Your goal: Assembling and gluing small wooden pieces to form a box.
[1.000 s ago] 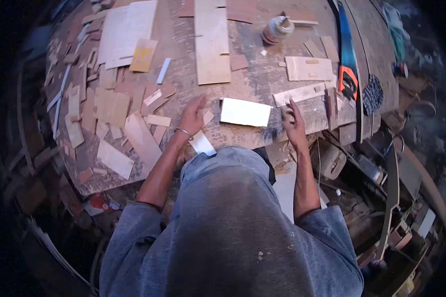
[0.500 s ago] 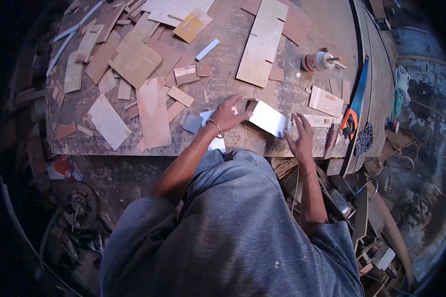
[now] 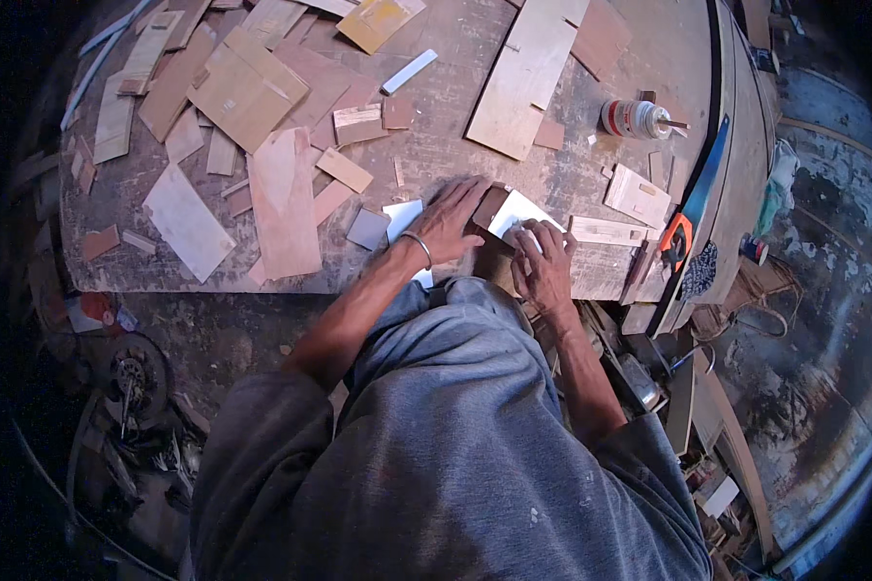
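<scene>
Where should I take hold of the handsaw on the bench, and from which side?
Grip the handsaw by its orange handle, probably best with the right hand coming from the near edge of the bench: the handle end lies nearest the person, while the blue blade points away. Patterned cloth lies just beside the handle.

Centre: block [image 3: 515, 211] with smooth white top; left of it, shiny metal bracelet [image 3: 420, 248]. Lower centre: matt cloth shirt [image 3: 455, 416]. Upper left: matt wooden boards [image 3: 252, 87]. Right: saw [image 3: 704, 179] with plastic-looking handle [image 3: 681, 230]. Table [image 3: 446, 121]: rough, scuffed wood.
</scene>
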The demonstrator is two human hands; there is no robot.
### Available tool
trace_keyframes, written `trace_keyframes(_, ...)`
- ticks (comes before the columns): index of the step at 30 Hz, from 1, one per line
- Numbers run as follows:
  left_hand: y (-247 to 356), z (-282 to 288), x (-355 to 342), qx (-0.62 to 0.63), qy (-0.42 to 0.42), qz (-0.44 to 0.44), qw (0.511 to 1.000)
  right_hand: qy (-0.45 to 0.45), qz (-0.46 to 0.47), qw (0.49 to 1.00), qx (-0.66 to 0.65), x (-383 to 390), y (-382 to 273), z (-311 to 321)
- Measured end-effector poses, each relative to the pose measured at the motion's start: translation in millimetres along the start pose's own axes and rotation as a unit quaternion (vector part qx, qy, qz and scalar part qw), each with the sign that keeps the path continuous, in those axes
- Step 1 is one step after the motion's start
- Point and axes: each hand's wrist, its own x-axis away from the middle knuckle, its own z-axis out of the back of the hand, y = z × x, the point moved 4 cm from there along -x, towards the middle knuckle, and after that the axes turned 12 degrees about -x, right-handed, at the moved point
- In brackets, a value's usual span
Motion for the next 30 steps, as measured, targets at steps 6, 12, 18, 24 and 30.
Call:
trace_keyframes(6,-5.6,-6.1,-16.0,0.001,-0.027,-0.030,0.999,-0.008,0.012,1.000,0.005,2.3,3.5,-4.9)
trace_keyframes(12,-12.8,-13.8,-19.4,-0.003,-0.010,-0.051,0.999,-0.013,0.010,1.000,0.016,2.1,2.4,-7.0)
trace_keyframes(18,-11.0,-13.8,-20.9,0.010,-0.006,-0.063,0.998,-0.018,0.006,1.000,0.009,3.2,5.2,-6.9)
trace_keyframes(24,-13.0,-13.1,-19.6,0.011,0.000,-0.066,0.998,-0.013,0.007,1.000,0.009,3.0,4.6,-7.0)
trace_keyframes(30,-15.5,-14.5,-18.9,0.012,0.004,-0.079,0.997,-0.017,0.007,1.000,0.002,2.8,5.6,-6.4)
